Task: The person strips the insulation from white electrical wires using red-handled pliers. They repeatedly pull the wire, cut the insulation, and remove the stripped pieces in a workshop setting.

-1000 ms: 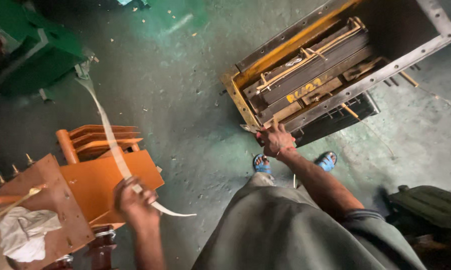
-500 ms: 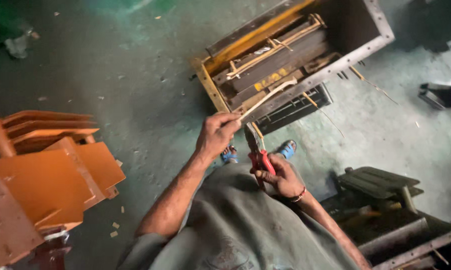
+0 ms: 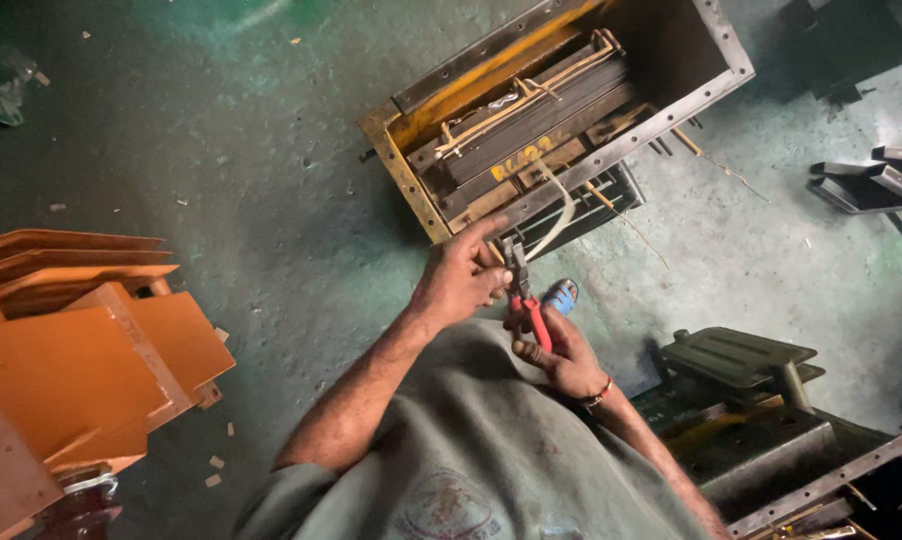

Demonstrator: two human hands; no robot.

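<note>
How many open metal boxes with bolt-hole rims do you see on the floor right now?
2: one metal box at top centre, beyond the pliers; another box at the bottom right corner, partly cut off. More may lie outside the view.

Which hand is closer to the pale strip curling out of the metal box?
Left. The left hand pinches the pale strip near its lower end; the right hand sits lower, gripping the red-handled pliers beside the strip.

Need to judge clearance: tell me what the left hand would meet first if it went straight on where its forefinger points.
Probably the pale strip just ahead of the left hand, then the yellow-rimmed metal box; depth is unclear.
</note>
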